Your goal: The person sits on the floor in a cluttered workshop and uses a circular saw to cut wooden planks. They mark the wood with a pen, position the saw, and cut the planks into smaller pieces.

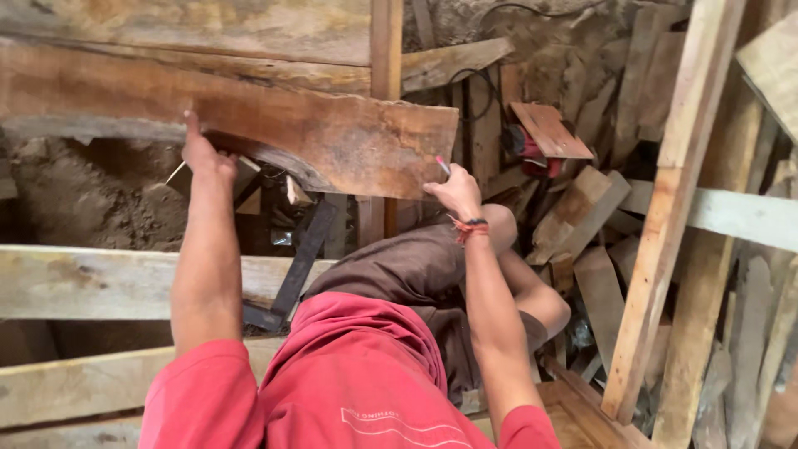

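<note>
The person appears to be marking a reddish-brown board (332,137), which rests tilted on the timber frame (100,283), its ragged right end hanging past the frame's upright post (386,50). The left hand (204,154) presses flat on the board's lower edge, steadying without clasping. The right hand (455,191) pinches a small pink-tipped pencil (442,165) just below the board's lower right corner. Judging by this, the next stroke needs the board kept still. Both arms reach forward, elbows nearly straight.

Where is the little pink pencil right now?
In the head view, the pink pencil is in the right hand, right of centre, its tip against the lower right edge of the big brown wooden board.
</note>
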